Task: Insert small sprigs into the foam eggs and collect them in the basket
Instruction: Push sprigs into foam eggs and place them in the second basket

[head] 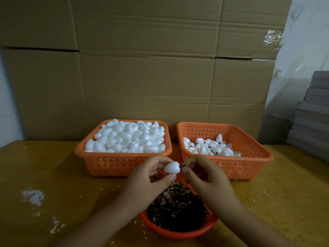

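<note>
1. White foam egg [171, 167], pointed at one end, sits pinched in our left hand [147, 177] between thumb below and fingers above, held over the near basket.
2. Our right hand [204, 173] is closed narrowly on a small green sprig [182, 165], whose tip meets the right end of the egg.
3. Round orange plastic basket [178, 232], nearest to us on the yellow-brown wooden table [62, 175], holds a dark heap of loose sprigs [176, 211].
4. Square orange perforated basket at rear left [122, 164] is heaped to the rim with plain white foam eggs [126, 138].
5. Square orange perforated basket at rear right [249, 163] holds a shallow layer of eggs [211, 147], several showing dark points; it stands just beside the left one.
6. White foam crumbs [33, 196] lie scattered on the table at left.
7. Brown corrugated cardboard sheets [142, 68] stand behind the baskets.
</note>
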Tool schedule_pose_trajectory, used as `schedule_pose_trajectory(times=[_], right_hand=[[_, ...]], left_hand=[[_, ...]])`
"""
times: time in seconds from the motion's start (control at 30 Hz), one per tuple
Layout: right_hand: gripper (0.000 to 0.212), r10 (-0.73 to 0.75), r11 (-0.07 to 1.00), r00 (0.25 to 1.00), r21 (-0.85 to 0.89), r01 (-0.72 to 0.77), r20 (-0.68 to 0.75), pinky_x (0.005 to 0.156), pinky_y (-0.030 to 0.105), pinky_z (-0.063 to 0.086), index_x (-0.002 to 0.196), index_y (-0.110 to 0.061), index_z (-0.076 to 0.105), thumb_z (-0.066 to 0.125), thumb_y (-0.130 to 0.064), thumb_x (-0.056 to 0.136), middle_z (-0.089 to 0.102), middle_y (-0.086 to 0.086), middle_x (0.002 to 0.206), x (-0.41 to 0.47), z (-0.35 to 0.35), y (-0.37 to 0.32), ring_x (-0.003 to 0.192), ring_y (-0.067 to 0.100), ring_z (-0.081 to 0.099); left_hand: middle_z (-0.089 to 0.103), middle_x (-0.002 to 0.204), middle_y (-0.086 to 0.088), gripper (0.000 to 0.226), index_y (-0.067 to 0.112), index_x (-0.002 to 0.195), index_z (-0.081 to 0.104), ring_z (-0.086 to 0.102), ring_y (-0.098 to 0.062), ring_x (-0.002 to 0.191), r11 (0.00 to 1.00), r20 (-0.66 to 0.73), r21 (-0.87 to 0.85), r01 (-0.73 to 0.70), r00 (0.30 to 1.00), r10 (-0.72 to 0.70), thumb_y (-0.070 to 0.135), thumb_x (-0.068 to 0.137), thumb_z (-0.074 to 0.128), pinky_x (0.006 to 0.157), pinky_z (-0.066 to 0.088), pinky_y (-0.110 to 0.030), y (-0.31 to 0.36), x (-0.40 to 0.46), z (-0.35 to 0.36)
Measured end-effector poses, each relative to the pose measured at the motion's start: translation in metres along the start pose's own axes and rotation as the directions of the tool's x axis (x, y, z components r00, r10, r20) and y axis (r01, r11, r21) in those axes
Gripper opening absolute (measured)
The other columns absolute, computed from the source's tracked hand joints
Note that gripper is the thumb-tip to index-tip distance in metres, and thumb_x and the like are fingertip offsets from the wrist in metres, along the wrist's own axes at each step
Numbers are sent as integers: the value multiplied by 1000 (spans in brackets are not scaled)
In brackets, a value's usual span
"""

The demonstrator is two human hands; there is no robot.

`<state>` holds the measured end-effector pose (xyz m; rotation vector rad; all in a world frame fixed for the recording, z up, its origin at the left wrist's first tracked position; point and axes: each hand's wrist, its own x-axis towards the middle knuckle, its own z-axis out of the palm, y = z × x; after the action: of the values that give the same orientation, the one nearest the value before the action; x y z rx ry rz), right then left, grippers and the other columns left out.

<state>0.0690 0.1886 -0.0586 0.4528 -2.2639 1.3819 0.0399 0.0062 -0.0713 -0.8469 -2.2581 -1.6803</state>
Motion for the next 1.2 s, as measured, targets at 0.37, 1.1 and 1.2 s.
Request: schedule_pose_trajectory(times=[0.37,1.1,1.2], right_hand=[[8,-7,1000,1000,-17,7,4,62,18,41,83,-24,65,63,-21,90,63,-10,73,1,0,2,67,4,58],[26,556,826,756,334,-454,-346,53,26,41,75,-11,66,60,-29,93,58,4,63,40,-82,13,55,13,47],[26,622,771,713,416,-483,-325,51,24,41,86,-13,70,59,-35,94,63,4,75,40,-85,18,57,13,47]], left_hand=[[71,102,12,32,40,107,63,69,-7,94,999,-17,-6,53,998,-53,22,84,76,79,55,-24,2,-1,-1],[72,89,9,23,43,102,63,70,-10,77,1000,-79,13,-21,997,22,21,92,61,74,51,-18,15,2,-10],[70,90,18,27,47,97,63,67,-2,84,985,-175,171,17,985,13,20,94,61,75,50,-19,7,8,-25]])
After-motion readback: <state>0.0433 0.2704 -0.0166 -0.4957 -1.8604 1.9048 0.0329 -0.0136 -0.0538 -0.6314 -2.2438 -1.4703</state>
